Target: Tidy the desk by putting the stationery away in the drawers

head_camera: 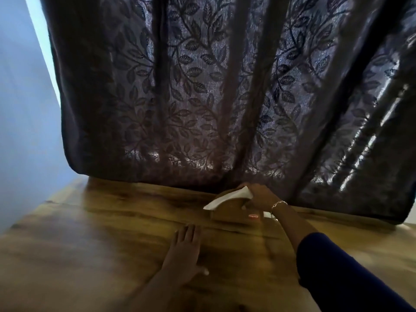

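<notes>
From my remote station I see the left hand [183,251] lying flat on the wooden desk [90,233], palm down, fingers straight and a bit spread, thumb out to the side; it holds nothing. The right hand [258,197] reaches to the far edge of the desk, and its fingers are curled round a white paper [225,198], pinching it at the upper end. The paper is folded or bent and slopes down to the left. It sits on top of a small arched wooden holder [231,210] which stands on the desk just below the hem of the curtain [202,86]. Whether the paper is inside a slot of the holder or only lies over it, I cannot tell. Near the base of the holder, on the right, there is a small red label [252,216] w/ light writing, but it is too blurred to read, so no brand can be given. The right wrist has a thin bracelet [278,204], and the forearm goes into a dark blue sleeve [337,273]. The curtain is dark w/ a leaf & branch pattern, and light comes through the fabric. At left is a pale blue wall [22,109].
</notes>
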